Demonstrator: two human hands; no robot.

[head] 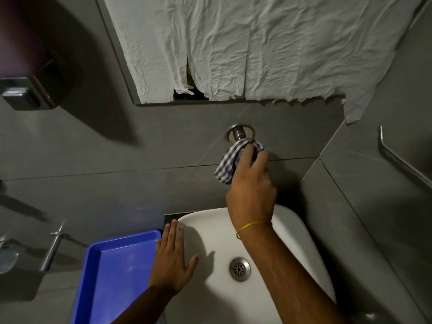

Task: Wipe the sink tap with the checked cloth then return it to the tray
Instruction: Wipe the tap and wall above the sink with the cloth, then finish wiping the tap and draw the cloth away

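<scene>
On the grey tiled wall above the back rim of the basin, we have the checked cloth (235,160) bunched around the sink tap (239,134), right where the tap's steel body leaves its round wall flange. Our right hand (251,190) is clenched on the cloth, fingers wrapped over it and pressing it against the metal, with a loose corner of the blue-and-white fabric hanging down to the left of the knuckles. How much of the spout lies under the hand we cannot tell; only the flange and a short stub of the tap show.

We judge that we are in the middle of the wiping step: the cloth is on the tap, not in the tray, so the first half of the task is under way but not visibly finished, and the return is wholly left to do.

Below, the white sink (301,232) sits with its steel drain (239,269) in the middle. Our left hand (173,260) lies flat and released, fingers spread, on the sink's left rim, grasping nothing. Just beside it, touching the sink's left edge, the blue tray (121,277) waits with nothing in it that we can see. That is where the cloth must go once the tap is done.
</scene>
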